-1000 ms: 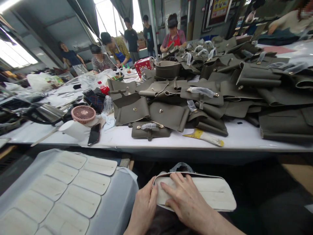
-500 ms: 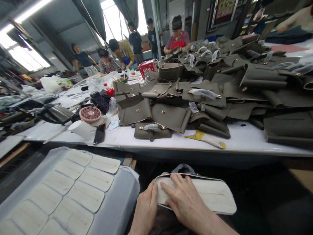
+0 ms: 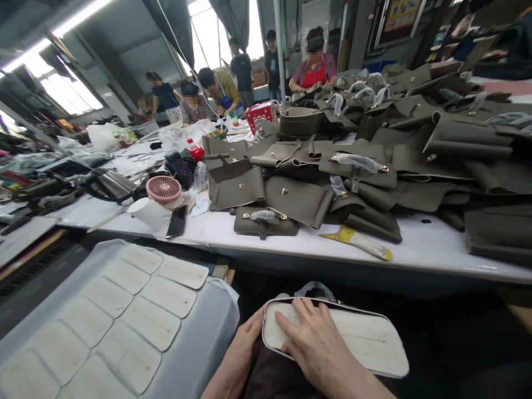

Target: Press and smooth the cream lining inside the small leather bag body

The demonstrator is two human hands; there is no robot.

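Hands: right hand (image 3: 320, 346) flat on white panel (image 3: 366, 343), left hand (image 3: 245, 343) gripping its end | step: pressing panel down | next likely needs firm, even pressure.

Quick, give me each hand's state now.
Left hand: gripping the pale panel at its end.
Right hand: open, flat on the panel.

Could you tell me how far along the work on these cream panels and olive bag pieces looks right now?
Done, apparently: rows of cream panels lie spread on the grey surface at the left. In hand: the right hand presses flat on one cream panel set on a bag piece in the lap, while the left hand grips its left end. Left: a large heap of olive bag pieces covers the white table.
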